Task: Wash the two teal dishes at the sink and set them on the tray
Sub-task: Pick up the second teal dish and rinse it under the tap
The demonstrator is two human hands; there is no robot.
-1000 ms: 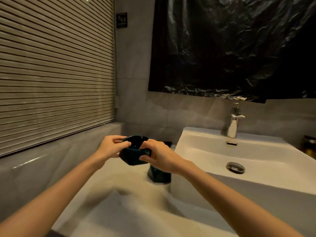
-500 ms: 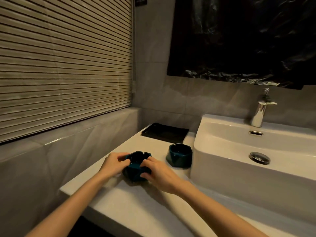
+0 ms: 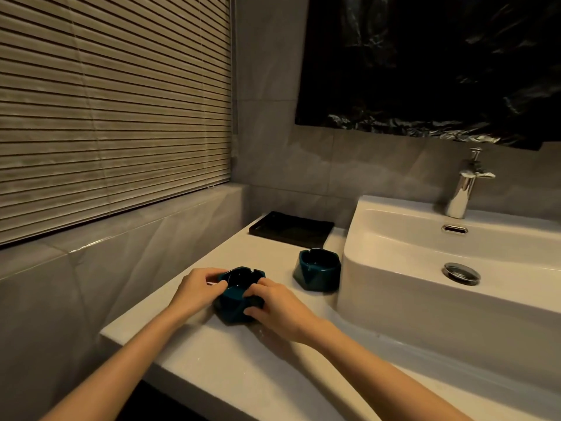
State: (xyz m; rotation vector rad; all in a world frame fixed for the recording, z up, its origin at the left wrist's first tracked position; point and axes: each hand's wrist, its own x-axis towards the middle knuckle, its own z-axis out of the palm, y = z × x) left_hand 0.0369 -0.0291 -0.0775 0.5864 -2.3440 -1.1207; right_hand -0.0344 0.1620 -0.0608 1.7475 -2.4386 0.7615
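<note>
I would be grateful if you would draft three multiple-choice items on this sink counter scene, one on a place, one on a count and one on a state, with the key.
1. Where does the free teal dish stand?
A. on the counter beside the sink, in front of the black tray
B. in the sink
C. on the tray

2. How many teal dishes show?
A. one
B. three
C. two

3. What do the left hand and right hand do with the near dish?
A. only the left touches it
B. both grip it
C. neither touches it

Key:
1 A, since it sits on the counter by the sink's outer wall, short of the tray.
2 C, since one is held and one stands free.
3 B, since fingers of both hands curl round it.
</note>
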